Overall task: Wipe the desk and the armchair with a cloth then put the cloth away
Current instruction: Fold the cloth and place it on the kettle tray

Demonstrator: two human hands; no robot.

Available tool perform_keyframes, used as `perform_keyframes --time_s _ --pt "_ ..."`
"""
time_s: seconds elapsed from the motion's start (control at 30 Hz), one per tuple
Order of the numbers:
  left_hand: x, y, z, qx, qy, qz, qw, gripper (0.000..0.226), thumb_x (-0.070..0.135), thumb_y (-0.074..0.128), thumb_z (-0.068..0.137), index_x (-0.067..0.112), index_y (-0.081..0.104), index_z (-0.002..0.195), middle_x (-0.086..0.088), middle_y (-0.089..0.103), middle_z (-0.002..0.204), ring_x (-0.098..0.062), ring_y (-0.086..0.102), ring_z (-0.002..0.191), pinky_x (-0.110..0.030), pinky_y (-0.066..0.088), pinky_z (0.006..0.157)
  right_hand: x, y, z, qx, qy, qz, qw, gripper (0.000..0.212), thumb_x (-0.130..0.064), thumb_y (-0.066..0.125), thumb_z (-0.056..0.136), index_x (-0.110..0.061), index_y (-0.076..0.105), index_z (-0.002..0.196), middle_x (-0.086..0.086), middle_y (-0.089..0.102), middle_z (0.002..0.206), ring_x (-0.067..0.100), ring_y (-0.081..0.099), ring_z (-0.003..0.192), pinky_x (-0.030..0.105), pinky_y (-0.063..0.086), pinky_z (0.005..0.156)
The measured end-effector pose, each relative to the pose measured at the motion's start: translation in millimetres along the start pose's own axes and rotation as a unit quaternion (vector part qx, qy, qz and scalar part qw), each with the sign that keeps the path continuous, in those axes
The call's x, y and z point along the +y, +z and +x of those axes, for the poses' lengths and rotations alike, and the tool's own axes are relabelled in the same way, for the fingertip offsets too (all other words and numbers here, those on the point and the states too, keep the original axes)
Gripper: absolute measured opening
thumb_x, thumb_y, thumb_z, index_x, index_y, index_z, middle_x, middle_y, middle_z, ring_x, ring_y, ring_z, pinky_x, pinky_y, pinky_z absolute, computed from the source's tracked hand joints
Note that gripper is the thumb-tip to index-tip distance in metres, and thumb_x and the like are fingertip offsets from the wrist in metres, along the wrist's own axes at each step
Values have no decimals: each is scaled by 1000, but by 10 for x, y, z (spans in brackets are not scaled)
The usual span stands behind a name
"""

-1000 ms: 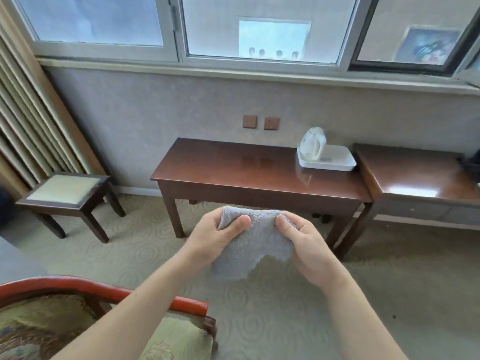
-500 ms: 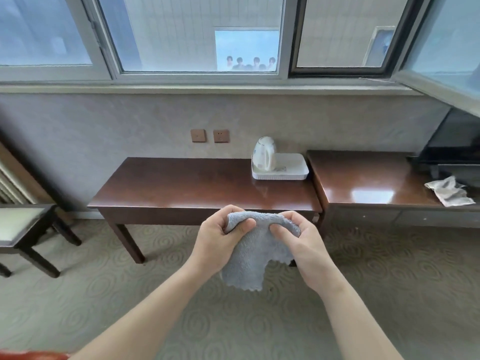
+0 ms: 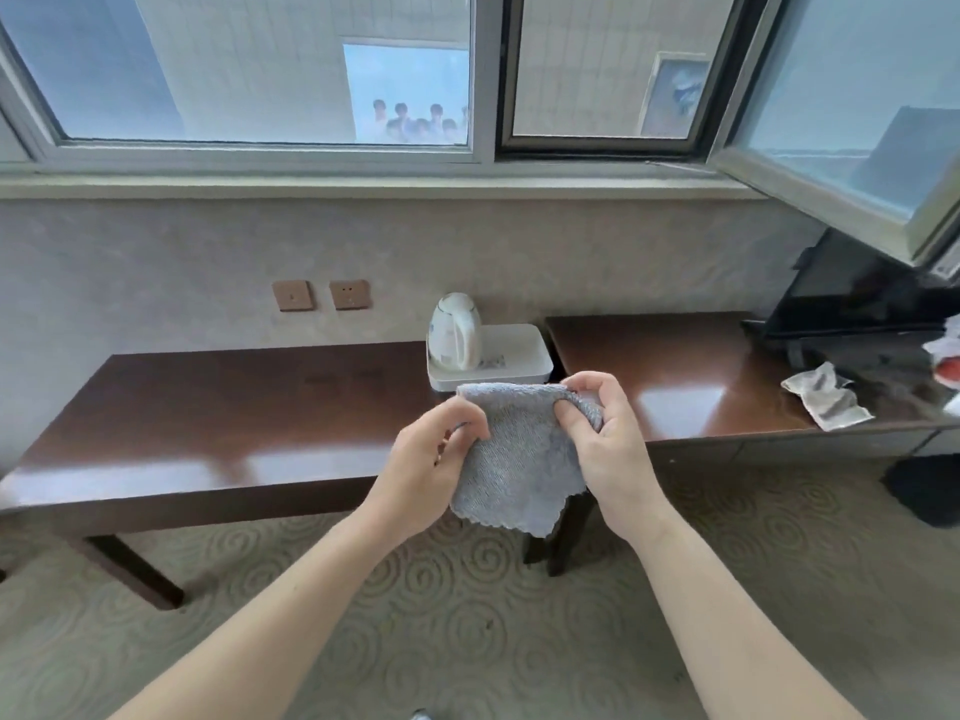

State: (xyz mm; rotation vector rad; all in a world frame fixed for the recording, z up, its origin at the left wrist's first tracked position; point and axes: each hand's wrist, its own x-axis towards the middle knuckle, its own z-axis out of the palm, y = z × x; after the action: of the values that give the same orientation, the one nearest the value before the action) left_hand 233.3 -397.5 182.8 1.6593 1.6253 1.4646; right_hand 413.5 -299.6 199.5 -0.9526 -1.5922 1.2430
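A grey-blue terry cloth (image 3: 519, 459) hangs folded in the air in front of me, above the near edge of the dark brown wooden desk (image 3: 218, 413). My left hand (image 3: 431, 459) grips the cloth's left edge. At the cloth's upper right corner my right hand (image 3: 602, 433) pinches it between thumb and fingers. The cloth's lower scalloped edge dangles free over the carpet. The armchair is out of view.
A white kettle (image 3: 456, 332) stands on a white tray (image 3: 519, 356) at the desk's right end. A second dark cabinet top (image 3: 675, 376) adjoins on the right, carrying a crumpled plastic wrapper (image 3: 826, 394) and a black television (image 3: 857, 298). An open window sash (image 3: 852, 148) juts in upper right.
I have come closer to the desk and turned right; the armchair and stool have left the view. Both hands keep hold of the cloth, now raised over the desk's edge.
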Motion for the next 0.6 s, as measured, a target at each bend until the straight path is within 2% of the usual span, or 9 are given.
perform_keyframes --time_s 0.1,0.2,0.27,0.3,0.37,0.4,0.47,0.53,0.6 --pt "-273 86 521 -27 0 10 1000 47 -4 51 98 36 73 101 17 60 94 -4 57 91 -12 39 81 83 13 442 55 11 -9 998 27 -17 62 96 -36 42 95 9 52 84 18 49 70 39 45 67" --pt "-517 113 996 -51 -30 6 998 41 10 60 99 48 64 115 22 62 107 0 58 93 -16 42 83 183 -11 829 65 12 -2 998 24 -17 59 96 -33 41 95 8 49 81 22 44 70 44 41 64" --pt "-667 104 1265 -97 -49 21 994 43 18 68 94 45 58 127 16 61 117 -2 58 99 -18 45 89 261 -40 1037 39 -2 -52 998 19 -21 62 94 -36 50 99 -7 57 90 14 50 79 41 43 73" --pt "-728 101 1379 -118 -56 27 991 49 20 72 92 40 55 133 13 59 124 1 56 108 -15 43 95 311 -52 1122 20 -2 -90 996 19 -22 64 93 -37 57 101 -20 58 93 4 52 82 33 44 80" --pt "-835 92 1558 -148 -57 27 987 63 16 76 88 35 48 142 11 54 131 9 48 121 -11 37 100 422 -61 1271 -25 2 -161 987 24 -18 68 90 -38 67 104 -28 57 110 -9 55 102 23 44 96" --pt "-884 98 1646 -159 -53 31 985 69 14 76 86 34 45 145 11 53 131 11 46 122 -10 36 100 474 -63 1341 -50 3 -191 980 30 -16 69 89 -38 69 109 -27 51 127 -15 47 117 15 37 104" --pt "-1011 126 1822 -174 -43 51 982 77 9 75 85 34 40 149 9 50 130 11 43 123 -6 32 100 587 -54 1520 -88 7 -245 965 40 -16 68 91 -34 64 126 -17 31 150 -17 25 133 -1 18 105" --pt "-1159 165 1985 -182 -54 68 979 80 10 75 85 33 36 152 7 49 132 10 41 124 -2 27 100 723 -38 1733 -100 10 -276 956 46 -15 66 93 -27 59 136 -7 20 160 -6 18 141 5 13 108" --pt "-1304 222 2149 -186 -73 92 975 84 13 76 85 34 33 153 6 47 135 3 43 124 0 26 99 842 -33 1973 -99 7 -285 953 46 -12 65 93 -22 57 138 0 19 163 5 19 147 11 13 112"
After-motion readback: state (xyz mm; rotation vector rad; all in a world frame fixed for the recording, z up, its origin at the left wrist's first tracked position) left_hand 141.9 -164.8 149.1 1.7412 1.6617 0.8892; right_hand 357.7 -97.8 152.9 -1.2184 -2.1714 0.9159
